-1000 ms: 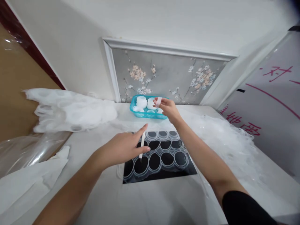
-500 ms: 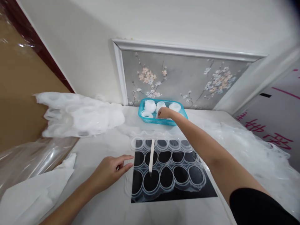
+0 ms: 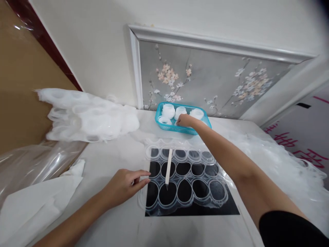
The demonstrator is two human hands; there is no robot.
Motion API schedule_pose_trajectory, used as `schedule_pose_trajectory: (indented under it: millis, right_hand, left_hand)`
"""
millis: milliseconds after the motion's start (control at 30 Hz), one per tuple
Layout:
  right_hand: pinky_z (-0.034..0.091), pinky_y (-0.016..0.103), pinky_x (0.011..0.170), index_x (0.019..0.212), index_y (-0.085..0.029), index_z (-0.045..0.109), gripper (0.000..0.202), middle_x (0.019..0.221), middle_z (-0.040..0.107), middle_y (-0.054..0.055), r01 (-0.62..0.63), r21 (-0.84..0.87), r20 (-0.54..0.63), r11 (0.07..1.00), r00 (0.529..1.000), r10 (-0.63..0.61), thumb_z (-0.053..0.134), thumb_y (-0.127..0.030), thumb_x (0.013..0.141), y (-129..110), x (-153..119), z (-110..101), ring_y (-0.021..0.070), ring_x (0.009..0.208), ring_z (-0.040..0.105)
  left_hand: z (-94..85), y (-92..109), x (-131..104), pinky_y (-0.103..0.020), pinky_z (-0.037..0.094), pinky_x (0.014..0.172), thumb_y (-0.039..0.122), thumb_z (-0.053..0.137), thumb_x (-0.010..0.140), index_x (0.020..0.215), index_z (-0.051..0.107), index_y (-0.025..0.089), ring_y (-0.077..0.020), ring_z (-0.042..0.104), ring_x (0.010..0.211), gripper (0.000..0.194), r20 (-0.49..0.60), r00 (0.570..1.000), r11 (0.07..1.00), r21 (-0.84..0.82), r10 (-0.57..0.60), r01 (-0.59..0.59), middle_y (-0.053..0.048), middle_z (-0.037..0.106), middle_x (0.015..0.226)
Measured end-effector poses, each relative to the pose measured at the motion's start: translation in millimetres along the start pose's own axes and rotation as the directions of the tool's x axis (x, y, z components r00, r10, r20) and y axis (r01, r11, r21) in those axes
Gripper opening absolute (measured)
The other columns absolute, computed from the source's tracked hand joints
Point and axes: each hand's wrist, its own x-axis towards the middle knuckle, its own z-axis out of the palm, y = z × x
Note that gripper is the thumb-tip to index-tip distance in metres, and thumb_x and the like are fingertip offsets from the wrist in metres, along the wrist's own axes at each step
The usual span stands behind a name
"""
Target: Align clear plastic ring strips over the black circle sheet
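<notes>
Table (image 3: 115, 147) kinda cluttered: cloudy pile (image 3: 96, 120) left, flat stick (image 3: 169, 168) on ringed plastic (image 3: 196, 180). Your left hand (image 3: 124, 187), fingers apart; right hand (image 3: 187, 120) in basket (image 3: 169, 127), can't tell grip.

The basket (image 3: 175, 129) looks plastic, the black sheet (image 3: 221, 210) smooth, the ringed film (image 3: 176, 179) glossy.

Soft, fairly even indoor light leaves the wall (image 3: 205, 17) a muted grey-white and the near bench (image 3: 115, 151) faintly shadowed. Pale glare streaks the clear plastic (image 3: 31, 164) at left, while the white rings (image 3: 169, 111) wash nearly flat. Wide-angle distortion stretches the edges; the upper right corner darkens.
</notes>
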Motion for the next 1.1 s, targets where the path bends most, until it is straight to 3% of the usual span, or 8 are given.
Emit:
schedule_pose_trajectory:
  millis: [167, 267, 367, 467, 600, 767, 933, 1100]
  right_hand:
    - [0.043, 0.028, 0.07, 0.074, -0.011, 0.071, 0.01, 0.081, 0.071, 0.013, -0.073, -0.147, -0.019, 0.986, 0.997, 0.071, 0.063, -0.017, 0.072, -12, -12, -23, 0.0242, 0.083, 0.064]
    - [0.042, 0.029, 0.07, 0.094, -0.015, 0.069, 0.024, 0.087, 0.07, 0.011, 0.063, -0.136, -0.088, 0.989, 0.993, -0.075, 0.05, -0.026, 0.083, -29, -50, -25, 0.0216, 0.084, 0.063]
    - [0.04, 0.027, 0.063, 0.105, -0.02, 0.064, 0.028, 0.073, 0.069, 0.004, 0.413, -0.07, 0.179, 0.908, 0.901, -0.396, 0.047, -0.026, 0.083, -49, -106, -4, 0.016, 0.067, 0.061]
    - [0.036, 0.029, 0.059, 0.11, -0.019, 0.06, 0.034, 0.071, 0.067, 0.007, 0.536, -0.239, 0.322, 0.81, 0.831, -0.455, 0.046, -0.022, 0.079, -59, -150, 28, 0.0192, 0.063, 0.059]
    - [0.034, 0.03, 0.058, 0.111, -0.017, 0.057, 0.035, 0.071, 0.066, 0.009, 0.503, -0.322, 0.308, 0.802, 0.857, -0.413, 0.04, -0.022, 0.08, -58, -167, 49, 0.021, 0.062, 0.059]
    - [0.031, 0.029, 0.056, 0.104, -0.017, 0.051, 0.025, 0.068, 0.064, 0.006, 0.392, -0.213, 0.149, 0.895, 0.918, -0.367, 0.037, -0.022, 0.084, -48, -184, 33, 0.0187, 0.057, 0.055]
    - [0.035, 0.026, 0.056, 0.083, -0.022, 0.037, 0.02, 0.066, 0.058, -0.001, 0.162, 0.126, -0.068, 0.979, 0.986, -0.155, 0.044, -0.04, 0.089, -11, -251, 8, 0.0143, 0.054, 0.051]
    - [0.038, 0.028, 0.057, 0.077, -0.024, 0.037, 0.025, 0.068, 0.058, 0.0, 0.032, 0.031, -0.002, 0.999, 0.999, -0.032, 0.047, -0.043, 0.089, 39, -321, 17, 0.0173, 0.06, 0.055]
  left_hand:
    - [2.3, -1, -2, -0.02, 0.038, 0.055, 0.05, 0.043, 0.091, 0.108, 0.069, 0.023, -0.0086, 0.052, 0.051, 0.042, -0.014, 1.0, 1.0, 0.001, 0.01, -0.01, 0.001, 0.065, 0.063]
    - [0.5, 1, -3, -0.02, 0.035, 0.054, 0.05, 0.042, 0.091, 0.102, 0.071, 0.023, -0.0091, 0.05, 0.05, 0.041, 0.021, 1.0, 0.999, 0.034, 0.012, -0.013, 0.002, 0.06, 0.056]
    - [-0.1, 4, -3, -0.021, 0.032, 0.053, 0.049, 0.045, 0.09, 0.09, 0.073, 0.023, -0.0095, 0.049, 0.049, 0.039, 0.156, 0.986, 0.996, 0.057, 0.054, -0.063, 0.002, 0.06, 0.055]
    - [1.4, 9, -4, -0.021, 0.031, 0.053, 0.047, 0.05, 0.087, 0.084, 0.073, 0.024, -0.0097, 0.05, 0.051, 0.032, 0.307, 0.947, 0.994, 0.035, 0.092, -0.108, 0.002, 0.063, 0.059]
    - [4.4, 14, -7, -0.022, 0.031, 0.053, 0.047, 0.056, 0.083, 0.077, 0.072, 0.022, -0.0108, 0.052, 0.054, 0.03, 0.387, 0.917, 0.994, 0.012, 0.094, -0.107, 0.001, 0.062, 0.059]
    - [5.2, 15, -9, -0.023, 0.031, 0.054, 0.048, 0.059, 0.079, 0.076, 0.071, 0.023, -0.0121, 0.053, 0.056, 0.028, 0.418, 0.905, 0.995, 0.027, 0.078, -0.098, 0.001, 0.061, 0.061]
    - [1.2, 14, -11, -0.023, 0.031, 0.056, 0.043, 0.06, 0.077, 0.082, 0.069, 0.025, -0.0125, 0.052, 0.056, 0.021, 0.426, 0.904, 0.995, 0.055, 0.047, -0.078, 0.003, 0.057, 0.06]
    - [-4.4, 15, -11, -0.022, 0.03, 0.052, 0.035, 0.057, 0.077, 0.078, 0.067, 0.022, -0.0103, 0.046, 0.051, 0.016, 0.438, 0.897, 0.998, -0.001, 0.056, -0.062, 0.003, 0.052, 0.058]
